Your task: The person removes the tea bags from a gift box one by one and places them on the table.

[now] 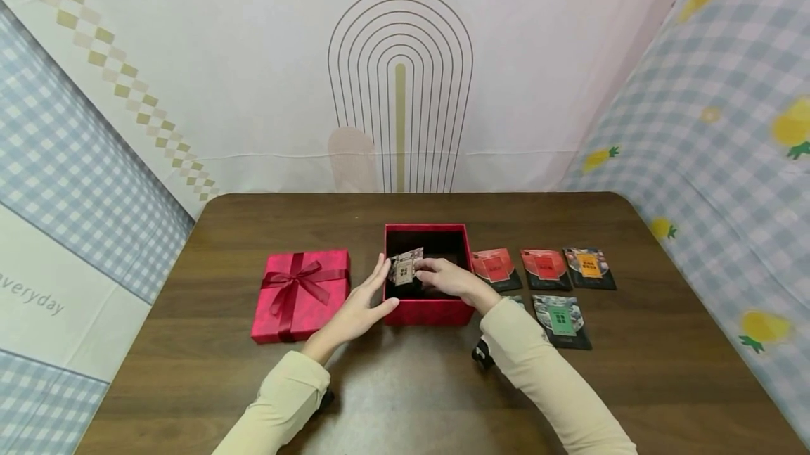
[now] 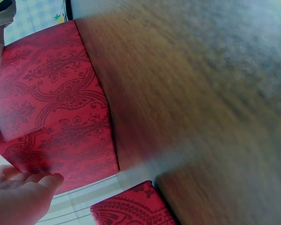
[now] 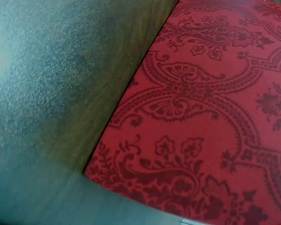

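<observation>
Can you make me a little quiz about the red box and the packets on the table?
1. True or false: the open red box has its lid on.
2. Which hand holds the small packet over the box: A the left hand, B the right hand?
3. Fill in: the lid with the bow lies to the ____ of the box, as the head view shows it.

Key: 1 false. 2 B; the left hand rests on the box's outer wall. 3 left.
</observation>
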{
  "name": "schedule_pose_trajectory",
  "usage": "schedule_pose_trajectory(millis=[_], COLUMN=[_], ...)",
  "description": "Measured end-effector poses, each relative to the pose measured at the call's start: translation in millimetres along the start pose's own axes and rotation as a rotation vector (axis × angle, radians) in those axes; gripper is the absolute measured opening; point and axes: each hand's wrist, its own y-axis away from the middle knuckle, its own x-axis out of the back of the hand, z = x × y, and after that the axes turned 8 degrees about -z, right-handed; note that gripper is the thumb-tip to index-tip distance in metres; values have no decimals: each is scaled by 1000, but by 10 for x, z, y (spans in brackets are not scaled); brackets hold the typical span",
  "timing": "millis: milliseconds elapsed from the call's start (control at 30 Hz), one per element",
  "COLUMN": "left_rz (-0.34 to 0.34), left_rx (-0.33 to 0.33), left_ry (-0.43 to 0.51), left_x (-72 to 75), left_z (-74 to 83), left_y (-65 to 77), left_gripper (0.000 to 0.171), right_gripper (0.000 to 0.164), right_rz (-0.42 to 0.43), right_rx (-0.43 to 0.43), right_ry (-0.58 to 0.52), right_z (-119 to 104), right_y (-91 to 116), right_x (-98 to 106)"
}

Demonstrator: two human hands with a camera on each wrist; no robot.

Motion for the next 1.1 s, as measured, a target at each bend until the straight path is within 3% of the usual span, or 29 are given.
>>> schedule_pose_trajectory(millis=[167,567,1100], left_rz=[3,-5,-6], left_rx=[5,-9,1], left_ry=[-1,-7,-7], left_x=[2,-4,-3], left_z=[-6,-4,-21], left_y=[-2,-9,-6], left_gripper=[69,70,71], right_gripper=[43,40,36], right_rz=[-30,145,363], right_rx=[30,189,249], right_ry=[6,237,84], right_z=[-13,-49,38], right_y=[2,175,549], right_x=[-4,26,170])
